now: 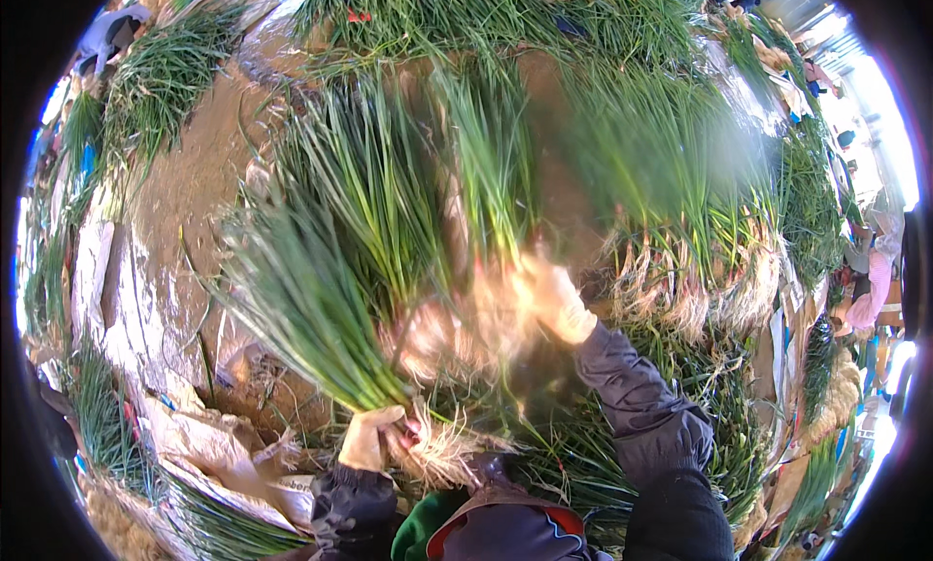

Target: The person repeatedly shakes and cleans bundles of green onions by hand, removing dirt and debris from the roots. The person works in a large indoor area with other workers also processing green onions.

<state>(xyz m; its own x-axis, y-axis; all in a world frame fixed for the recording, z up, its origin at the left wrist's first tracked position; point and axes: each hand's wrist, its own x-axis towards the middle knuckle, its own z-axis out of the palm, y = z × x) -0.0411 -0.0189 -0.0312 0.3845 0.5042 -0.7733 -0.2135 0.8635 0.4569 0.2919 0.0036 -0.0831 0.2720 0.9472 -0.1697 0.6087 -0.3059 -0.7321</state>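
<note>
My left hand [370, 438], in a pale glove, grips a bunch of green onions [321, 328] just above the bulbs. Its leaves fan up to the left, and its reddish bulbs and pale roots [437, 444] stick out to the right. My right hand [557, 299], also gloved, is at the base of a second bunch of green onions [496, 175] in the middle. Blur and glare hide how its fingers lie on the stems. Between the hands lies another bunch of green onions [379, 197], roots towards me.
More rooted green onions [685, 175] lie in a row to the right. Leafy heaps [496, 14] spread across the far side, over muddy ground [197, 160]. Cut leaves [700, 364] cover the near right. A torn sack [211, 444] lies near left. Another person [113, 36] bends at far left.
</note>
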